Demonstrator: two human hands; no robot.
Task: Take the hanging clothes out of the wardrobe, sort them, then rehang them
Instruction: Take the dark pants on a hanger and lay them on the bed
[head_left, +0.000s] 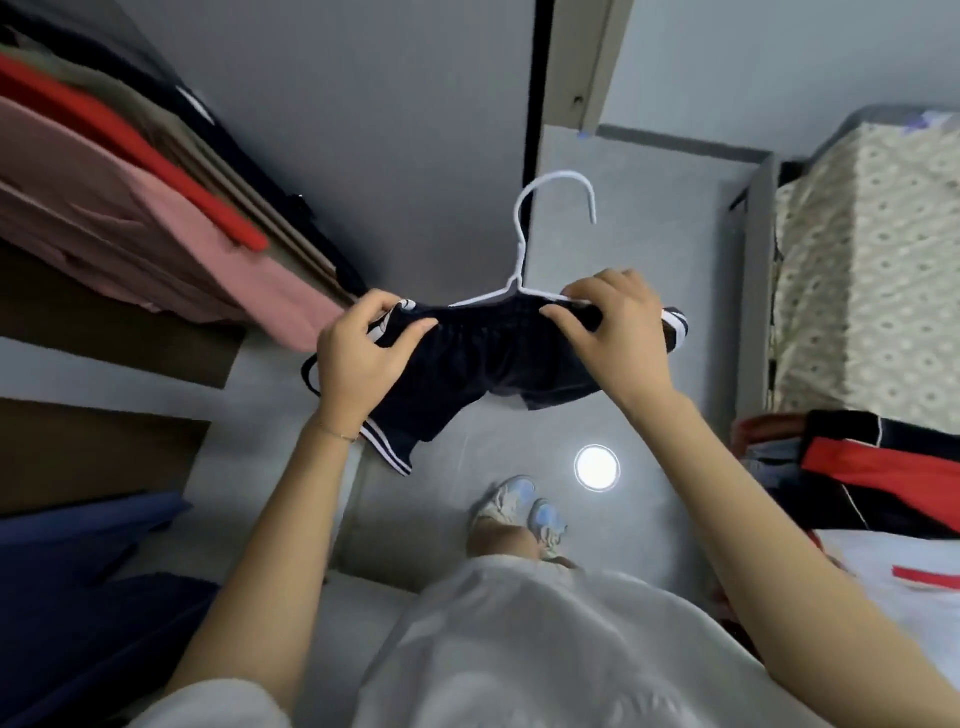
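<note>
A pair of dark navy shorts (483, 358) with white stripes hangs from a white wire hanger (524, 244) in the middle of the view, above the grey floor. My left hand (358, 353) grips the left end of the waistband. My right hand (618, 327) pinches the right end of the waistband together with the hanger's arm. The hanger's hook points up and away from me. In the wardrobe at the upper left hang pink (130, 228), red (171, 171) and dark clothes (218, 130).
Brown shelves (104, 332) and folded blue clothes (78, 571) fill the lower left. On the right stands a bed with a patterned cover (872, 270), and a pile of red and black clothes (883, 467) lies on it. My feet (524, 514) stand on the grey floor.
</note>
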